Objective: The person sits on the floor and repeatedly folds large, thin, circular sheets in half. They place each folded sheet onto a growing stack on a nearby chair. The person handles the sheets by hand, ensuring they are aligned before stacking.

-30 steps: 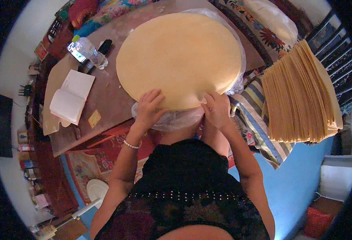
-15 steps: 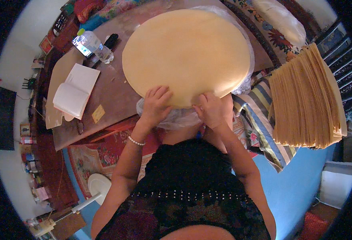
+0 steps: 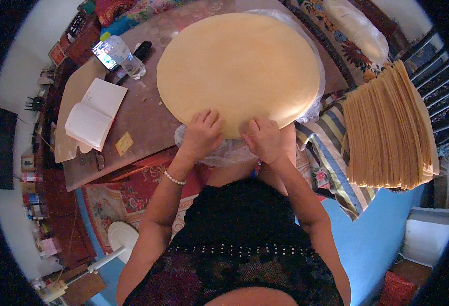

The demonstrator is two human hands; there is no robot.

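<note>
A large round sheet of thin yellow dough [image 3: 240, 69] lies on clear plastic wrap [image 3: 219, 152] spread over a brown low table [image 3: 143, 117]. My left hand [image 3: 202, 133] rests on the near rim of the round, fingers curled over the edge with the plastic under it. My right hand [image 3: 263, 138] grips the same near edge, a hand's width to the right. Both wrists come up from below, the left wearing a beaded bracelet.
A tall stack of folded yellow sheets [image 3: 390, 127] sits at the right on striped cloth [image 3: 326, 153]. On the table's left lie an open notebook [image 3: 94, 112], a plastic bottle [image 3: 122, 55], a lit phone [image 3: 103, 53] and a small yellow card [image 3: 124, 143].
The view has shifted slightly, so the round sits a little more to the right. Both hands stay on the near edge, now closer together.
</note>
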